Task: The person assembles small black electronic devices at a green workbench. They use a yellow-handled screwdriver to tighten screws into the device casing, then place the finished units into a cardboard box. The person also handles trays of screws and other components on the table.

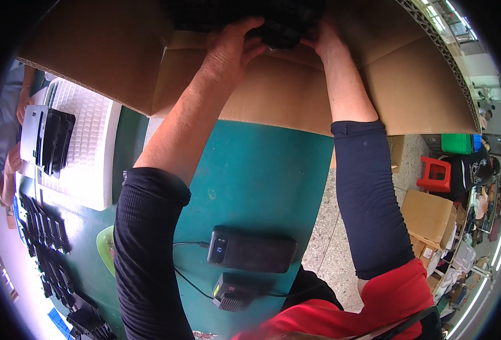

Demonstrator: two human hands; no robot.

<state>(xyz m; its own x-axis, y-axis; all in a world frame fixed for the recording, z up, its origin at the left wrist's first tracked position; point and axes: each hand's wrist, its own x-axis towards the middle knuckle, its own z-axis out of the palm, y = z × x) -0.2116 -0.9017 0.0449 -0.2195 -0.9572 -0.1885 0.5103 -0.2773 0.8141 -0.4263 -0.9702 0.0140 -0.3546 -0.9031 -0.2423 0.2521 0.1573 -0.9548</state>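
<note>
Black part (284,35): inside the cardboard carton (287,96), beyond its near edge; likely light, stiff plastic, best held by both ends.
Left hand (231,46): curved at the part's left end.
Right hand (323,39): at its right; shadow hides whether either grips.

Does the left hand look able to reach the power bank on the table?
Probably yes, though the left hand is inside the cardboard box by a black object and would need to exit first; nothing covers the power bank.

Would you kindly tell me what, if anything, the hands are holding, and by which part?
The left hand and right hand flank a black piece; shadow hides whether, or where, they grip it.
</note>
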